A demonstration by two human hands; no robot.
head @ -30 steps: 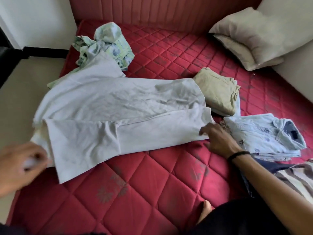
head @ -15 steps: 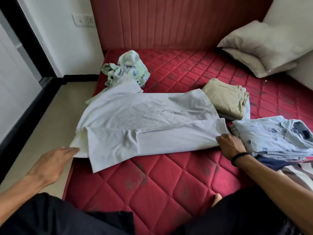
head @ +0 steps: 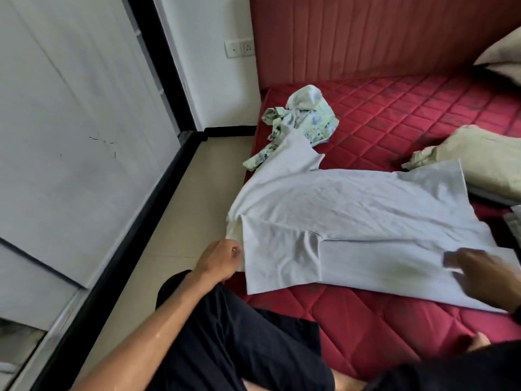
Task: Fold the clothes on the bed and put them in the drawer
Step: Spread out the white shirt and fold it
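Your red quilted bed [head: 394, 122] carries: white shirt [head: 352, 215] over left edge, floral garment [head: 307, 117] at far-left corner, beige folded clothes [head: 485, 156] right.

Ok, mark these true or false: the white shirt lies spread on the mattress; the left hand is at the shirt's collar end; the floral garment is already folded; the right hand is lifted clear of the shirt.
1. The white shirt lies spread on the red mattress. True.
2. The left hand is at the shirt's collar end. True.
3. The floral garment is folded. False: it lies crumpled near the mattress corner.
4. The right hand is clear of the shirt. False: it is over the shirt's near edge, blurred.
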